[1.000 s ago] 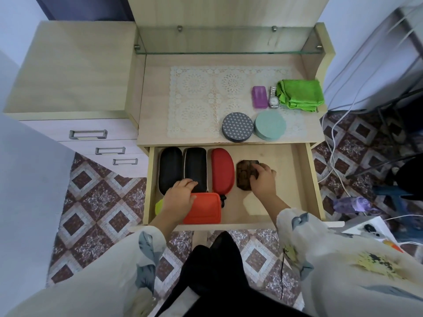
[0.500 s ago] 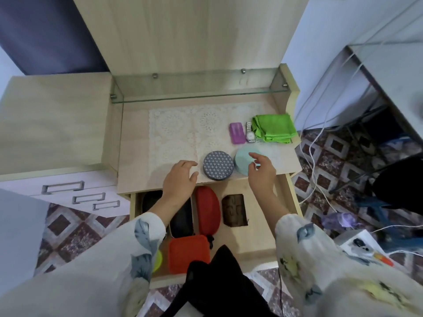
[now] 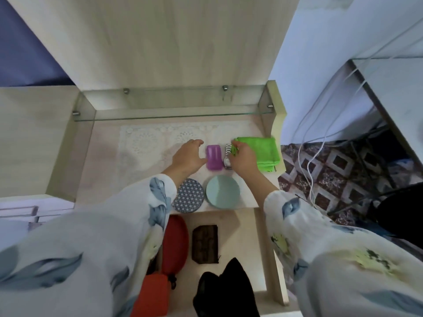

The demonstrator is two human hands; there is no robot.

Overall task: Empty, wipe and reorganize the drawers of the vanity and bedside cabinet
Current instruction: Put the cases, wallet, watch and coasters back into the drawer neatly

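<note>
Fingers (image 3: 240, 148) of the right hand (image 3: 242, 160) curl over the left edge of the green cloth (image 3: 266, 154) and pinch it, just above a watch (image 3: 227, 154) lying beside the cloth. The left hand (image 3: 190, 156) is spread and relaxed on the lace mat (image 3: 148, 145), holding nothing, its thumb against a purple case (image 3: 214, 157). Nearer the table (image 3: 103, 170) edge sit a patterned round tin (image 3: 188, 195) and a pale teal tin (image 3: 223, 192), side by side. Below, the drawer (image 3: 265, 248) stands open with a red case (image 3: 175, 236), a brown pouch (image 3: 204, 244) and an orange case (image 3: 152, 296) inside.
</note>
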